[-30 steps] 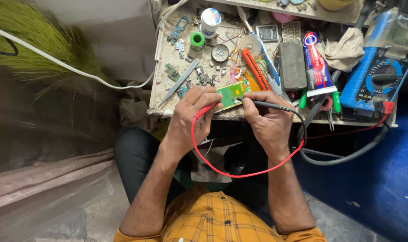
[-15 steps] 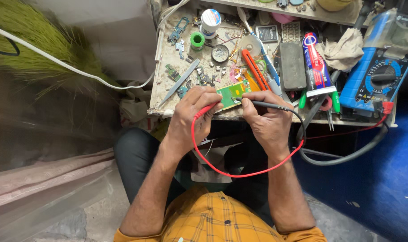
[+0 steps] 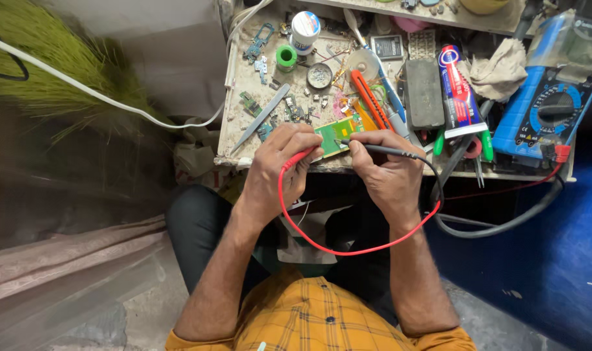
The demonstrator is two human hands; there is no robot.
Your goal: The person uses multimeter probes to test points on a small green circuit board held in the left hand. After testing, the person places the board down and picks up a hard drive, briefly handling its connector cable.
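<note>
A small green circuit board [image 3: 335,134] lies at the front edge of a cluttered workbench [image 3: 244,97]. My left hand [image 3: 279,166] grips a red test probe [image 3: 300,158] whose tip points at the board's left side. My right hand [image 3: 383,170] holds a black test probe [image 3: 380,149] with its tip touching the board's right end. The red lead [image 3: 322,246] loops down below both hands and runs right toward a blue multimeter [image 3: 546,114] at the bench's right end.
On the bench lie metal tweezers [image 3: 260,120], an orange cutter [image 3: 369,99], a green tape roll [image 3: 286,57], a white-capped jar [image 3: 305,29], a dark grey block [image 3: 424,93], a tube [image 3: 457,91], a rag [image 3: 500,70] and several small parts. A green broom [image 3: 55,71] leans at left.
</note>
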